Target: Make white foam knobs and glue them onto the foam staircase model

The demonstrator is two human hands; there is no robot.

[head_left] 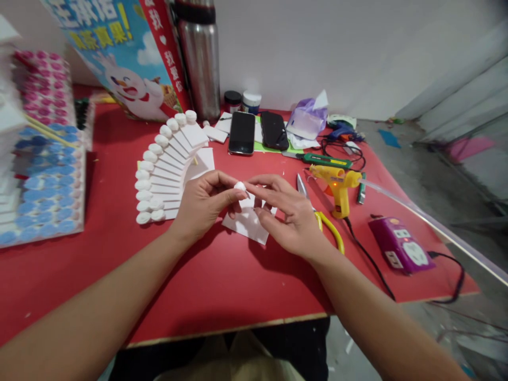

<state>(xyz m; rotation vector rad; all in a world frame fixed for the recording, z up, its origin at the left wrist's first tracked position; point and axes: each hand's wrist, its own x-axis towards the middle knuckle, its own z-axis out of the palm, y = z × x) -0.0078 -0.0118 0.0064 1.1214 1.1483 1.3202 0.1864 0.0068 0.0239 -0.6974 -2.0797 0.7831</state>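
My left hand (204, 203) and my right hand (288, 214) meet over the middle of the red table (222, 286). Together they pinch a small white rounded piece (239, 186) between thumb and fingertips, above a flat white foam strip (248, 222) that lies on the table and runs under both hands. Both hands are closed in a pinch. Just left of my left hand stands a curved white staircase model (166, 169), its steps each ending in a white rounded cap.
Yellow glue gun (337, 185), yellow-handled scissors (321, 217) and a purple power strip (399, 246) lie to the right. Two phones (242, 132), a green utility knife (321, 159), small jars, a steel flask (200, 58) and a colourful box stand behind. A blue-and-pink dotted model (43, 159) is at left.
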